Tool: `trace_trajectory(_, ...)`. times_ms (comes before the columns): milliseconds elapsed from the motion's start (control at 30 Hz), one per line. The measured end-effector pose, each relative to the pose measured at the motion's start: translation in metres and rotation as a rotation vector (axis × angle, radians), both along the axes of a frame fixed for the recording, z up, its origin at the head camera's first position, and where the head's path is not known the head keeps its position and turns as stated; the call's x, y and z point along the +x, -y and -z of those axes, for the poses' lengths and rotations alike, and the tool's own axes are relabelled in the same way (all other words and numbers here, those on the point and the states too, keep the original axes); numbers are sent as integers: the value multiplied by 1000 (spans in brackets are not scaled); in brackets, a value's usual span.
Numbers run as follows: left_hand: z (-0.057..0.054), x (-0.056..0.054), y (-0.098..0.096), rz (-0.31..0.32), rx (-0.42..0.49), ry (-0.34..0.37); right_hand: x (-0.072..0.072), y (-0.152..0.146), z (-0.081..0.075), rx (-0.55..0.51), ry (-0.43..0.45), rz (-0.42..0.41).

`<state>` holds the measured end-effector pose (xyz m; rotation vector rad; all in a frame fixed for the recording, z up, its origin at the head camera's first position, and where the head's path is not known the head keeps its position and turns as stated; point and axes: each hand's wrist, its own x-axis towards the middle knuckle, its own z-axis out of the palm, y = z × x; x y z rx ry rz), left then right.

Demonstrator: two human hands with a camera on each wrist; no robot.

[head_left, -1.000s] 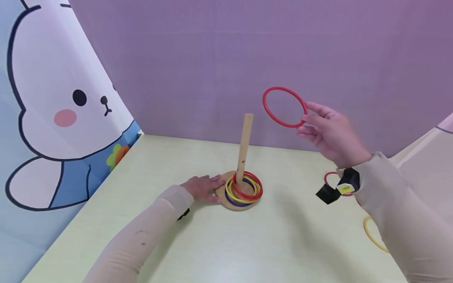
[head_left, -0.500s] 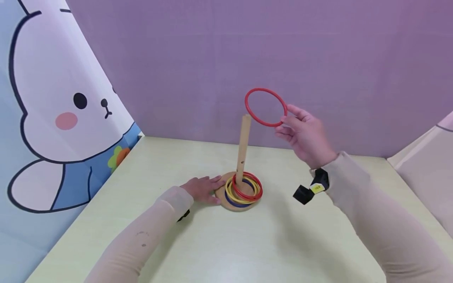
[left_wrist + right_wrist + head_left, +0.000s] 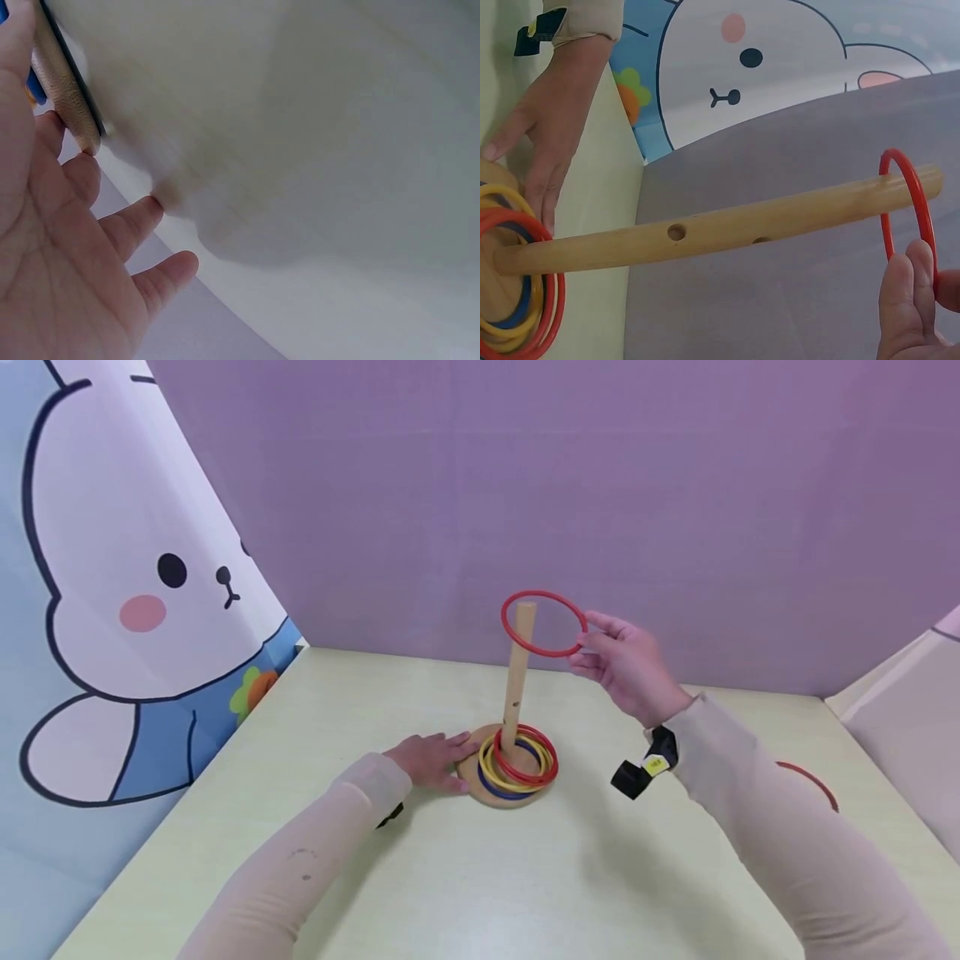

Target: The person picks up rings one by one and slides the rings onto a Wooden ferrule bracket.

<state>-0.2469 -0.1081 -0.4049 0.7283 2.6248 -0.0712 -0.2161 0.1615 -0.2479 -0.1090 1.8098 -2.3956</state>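
Observation:
My right hand (image 3: 626,664) pinches a red ring (image 3: 551,654) by its right side. In the right wrist view that ring (image 3: 920,196) encircles the wooden post (image 3: 795,213) just below its tip. The post stands upright on a round wooden base (image 3: 468,772). Several rings lie loosely stacked around its foot: red (image 3: 556,767) on top, yellow (image 3: 484,770) below, blue (image 3: 498,793) lowest. My left hand (image 3: 427,762) rests its extended fingers on the left edge of the base. In the left wrist view, fingertips (image 3: 88,161) touch the base's rim (image 3: 71,97).
Part of another red ring (image 3: 813,779) lies on the table (image 3: 487,885) at the right, partly hidden behind the right sleeve (image 3: 757,802). A purple backdrop (image 3: 420,510) rises behind the table, and a rabbit-printed sheet (image 3: 112,677) hangs at the left.
My right hand has moved left, then down, bringing the red ring from beside the post to around its top. The left hand has stayed on the base.

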Motion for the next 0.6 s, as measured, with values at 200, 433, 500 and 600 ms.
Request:
trace_trajectory(200,-3,0,0,6,6,1,-5,1,13,24,2,-24)
trace_trajectory(433,-7,2,3,-19,28,12,-12,9,38,85,37,-37)
trace_trajectory(500,-6,2,2,-14,29,11,-12,10,47,108,52,-36)
trace_trajectory(600,-5,2,1,-8,27,11,-11,10,57,134,64,-45)
